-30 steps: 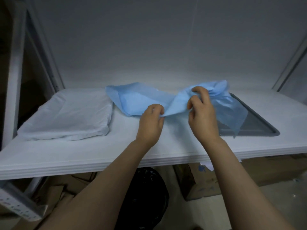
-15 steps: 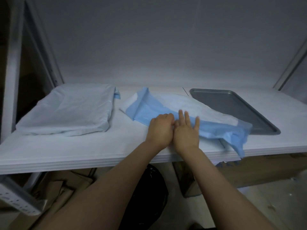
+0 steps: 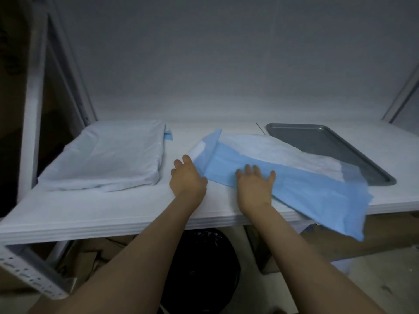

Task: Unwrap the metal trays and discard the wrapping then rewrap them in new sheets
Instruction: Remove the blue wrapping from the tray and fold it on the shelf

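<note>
A blue wrapping sheet (image 3: 301, 184) lies folded on the white table (image 3: 102, 207), its white underside (image 3: 276, 152) turned up at the back. One corner hangs over the table's front edge at the right. My right hand (image 3: 255, 184) presses flat on the blue sheet with its fingers spread. My left hand (image 3: 187, 177) rests at the sheet's left edge, fingers relaxed and touching the fold. A bare grey metal tray (image 3: 335, 146) sits at the back right, partly under the sheet's far edge. A package wrapped in white sheeting (image 3: 108, 157) lies at the left.
A black bin bag (image 3: 204, 264) stands under the table between my arms. Cardboard boxes (image 3: 340, 241) sit on the floor below. Metal shelf posts (image 3: 31, 109) rise at the left and right, with a grey wall behind.
The bunched blue sheet that both hands held up has come down flat on the table. The tray is uncovered. My hands, side by side half a second ago, have spread apart along the sheet.
</note>
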